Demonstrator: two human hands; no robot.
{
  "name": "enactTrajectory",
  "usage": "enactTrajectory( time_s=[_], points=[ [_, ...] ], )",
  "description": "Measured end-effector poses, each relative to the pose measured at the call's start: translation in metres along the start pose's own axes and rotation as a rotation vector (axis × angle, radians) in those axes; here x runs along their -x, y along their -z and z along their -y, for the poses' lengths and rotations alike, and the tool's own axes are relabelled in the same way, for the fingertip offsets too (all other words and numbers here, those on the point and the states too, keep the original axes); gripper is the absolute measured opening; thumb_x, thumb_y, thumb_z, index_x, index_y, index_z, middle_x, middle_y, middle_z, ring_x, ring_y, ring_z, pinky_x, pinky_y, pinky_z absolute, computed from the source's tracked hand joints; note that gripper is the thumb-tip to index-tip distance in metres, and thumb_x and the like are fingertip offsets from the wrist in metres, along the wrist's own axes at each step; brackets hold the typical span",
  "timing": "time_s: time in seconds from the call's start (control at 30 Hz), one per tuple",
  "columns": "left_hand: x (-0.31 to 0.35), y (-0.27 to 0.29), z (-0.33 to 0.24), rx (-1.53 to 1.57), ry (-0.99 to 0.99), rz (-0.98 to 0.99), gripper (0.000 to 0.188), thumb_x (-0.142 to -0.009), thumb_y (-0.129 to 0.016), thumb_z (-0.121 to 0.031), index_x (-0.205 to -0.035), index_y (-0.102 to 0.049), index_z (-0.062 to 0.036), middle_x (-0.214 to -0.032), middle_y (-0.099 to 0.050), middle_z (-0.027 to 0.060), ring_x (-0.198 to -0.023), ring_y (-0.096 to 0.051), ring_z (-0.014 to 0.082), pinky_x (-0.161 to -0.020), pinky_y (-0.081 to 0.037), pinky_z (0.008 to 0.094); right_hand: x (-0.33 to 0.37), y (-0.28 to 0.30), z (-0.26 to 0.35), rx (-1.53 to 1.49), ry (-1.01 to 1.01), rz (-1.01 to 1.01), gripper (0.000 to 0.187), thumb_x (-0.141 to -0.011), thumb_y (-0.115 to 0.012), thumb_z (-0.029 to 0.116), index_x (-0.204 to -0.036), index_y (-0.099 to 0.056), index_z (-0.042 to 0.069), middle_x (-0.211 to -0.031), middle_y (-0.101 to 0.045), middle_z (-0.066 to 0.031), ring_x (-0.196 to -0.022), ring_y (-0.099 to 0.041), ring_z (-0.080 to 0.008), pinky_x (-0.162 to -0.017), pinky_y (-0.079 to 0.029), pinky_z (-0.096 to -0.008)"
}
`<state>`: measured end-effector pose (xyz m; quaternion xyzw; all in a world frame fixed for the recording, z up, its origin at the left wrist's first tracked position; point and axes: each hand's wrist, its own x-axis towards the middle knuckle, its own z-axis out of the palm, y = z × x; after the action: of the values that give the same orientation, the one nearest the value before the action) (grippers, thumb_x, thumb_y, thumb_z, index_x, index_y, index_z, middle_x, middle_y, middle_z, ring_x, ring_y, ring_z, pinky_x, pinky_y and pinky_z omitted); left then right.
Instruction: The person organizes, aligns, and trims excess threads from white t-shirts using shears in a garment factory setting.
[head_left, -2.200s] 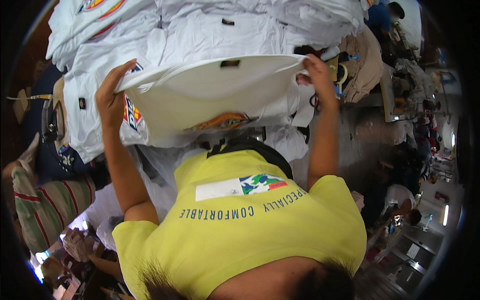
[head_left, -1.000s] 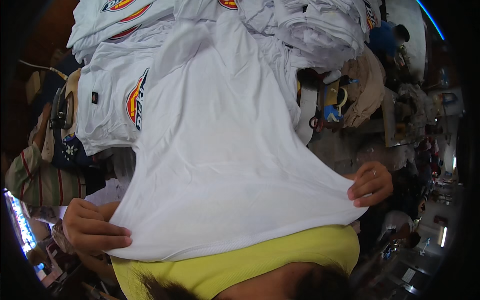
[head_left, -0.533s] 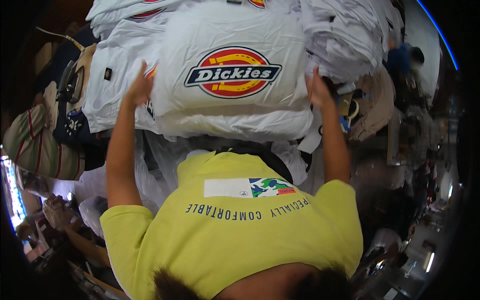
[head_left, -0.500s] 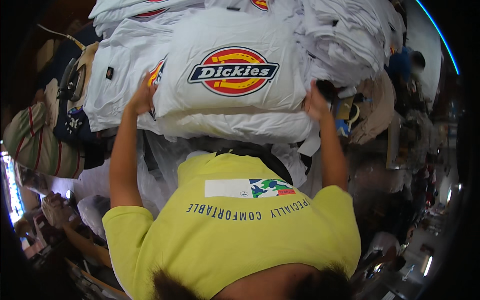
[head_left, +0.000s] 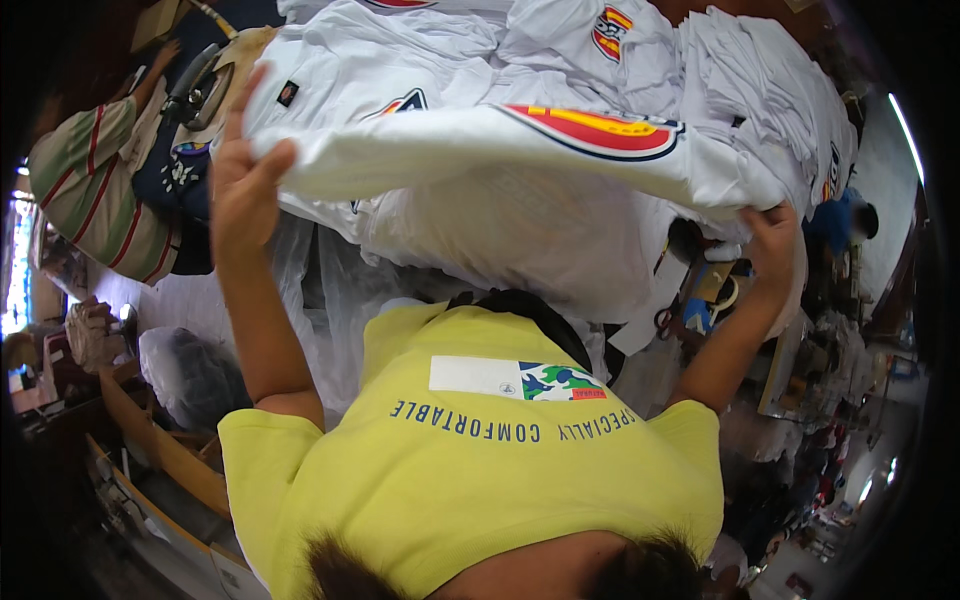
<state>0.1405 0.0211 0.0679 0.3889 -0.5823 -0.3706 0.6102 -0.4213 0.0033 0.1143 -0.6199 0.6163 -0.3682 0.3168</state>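
A folded white T-shirt [head_left: 430, 160] with a red, yellow and navy print is raised and stretched between my hands, its near edge tilted up. My left hand [head_left: 245, 190] grips its left end, the thumb against the cloth and the index finger pointing up. At the right end, my right hand [head_left: 770, 250] pinches the lower corner. Below the raised shirt lies another white cloth piece [head_left: 520, 240], with a faint print showing through. More white shirts [head_left: 400, 60] with similar prints lie behind it.
A tall white shirt pile [head_left: 750, 90] stands at the far right. Near my right hand are scissors [head_left: 663, 322] and a tape roll [head_left: 728, 292]. An iron [head_left: 208, 90] sits at the far left, beside a person in a striped garment [head_left: 90, 190]. A clear plastic bag [head_left: 185, 370] lies left.
The shirt was lying flat with its print facing up and my hands at its sides. Now it is lifted and tilted, and both hands have spread wider apart.
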Motion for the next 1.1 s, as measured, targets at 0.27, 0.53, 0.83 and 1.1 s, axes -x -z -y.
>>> enactTrajectory(
  time_s=[0.27,0.53,0.83,1.1],
  points=[
    [0.036,0.087,-0.059,0.089,-0.067,-0.184,0.064,-0.085,-0.055,-0.013,-0.138,-0.020,-0.0035,-0.109,-0.057,0.0162,-0.084,-0.061,0.0174,-0.078,-0.050,0.0321,-0.120,-0.072,0.101,-0.352,0.376,0.311,0.050,-0.080,-0.062,0.017,-0.123,-0.043,-0.001,-0.107,-0.058,-0.0130,-0.094,-0.057,-0.0173,-0.083,-0.045,-0.0291],
    [0.063,0.239,-0.116,0.002,-0.195,-0.724,0.032,-0.085,-0.052,-0.007,-0.117,-0.050,-0.0034,-0.106,-0.057,0.0117,-0.094,-0.057,0.0198,-0.082,-0.047,0.0310,-0.237,-0.216,0.211,-0.697,0.579,0.256,0.032,-0.080,-0.057,0.006,-0.111,-0.048,0.004,-0.086,-0.057,-0.0027,-0.074,-0.052,-0.0103,-0.066,-0.040,-0.0210],
    [0.118,0.082,-0.069,-0.219,0.046,-0.667,0.041,-0.079,-0.060,0.002,-0.119,-0.048,-0.0021,-0.100,-0.058,0.0088,-0.085,-0.057,0.0147,-0.073,-0.046,0.0221,-0.318,-0.310,0.128,-0.573,0.613,0.221,0.026,-0.074,-0.058,0.002,-0.099,-0.055,0.005,-0.077,-0.056,-0.0026,-0.075,-0.050,-0.0098,-0.069,-0.041,-0.0242],
    [0.202,0.015,0.139,-1.092,0.639,-0.143,0.044,-0.075,-0.067,-0.019,-0.115,-0.054,-0.0062,-0.104,-0.052,0.0085,-0.098,-0.049,0.0176,-0.081,-0.041,0.0353,-0.179,-0.287,-0.046,-0.145,0.253,0.342,0.028,-0.079,-0.062,0.016,-0.104,-0.060,0.005,-0.095,-0.062,-0.0041,-0.086,-0.058,-0.0144,-0.076,-0.045,-0.0270]
  ],
)
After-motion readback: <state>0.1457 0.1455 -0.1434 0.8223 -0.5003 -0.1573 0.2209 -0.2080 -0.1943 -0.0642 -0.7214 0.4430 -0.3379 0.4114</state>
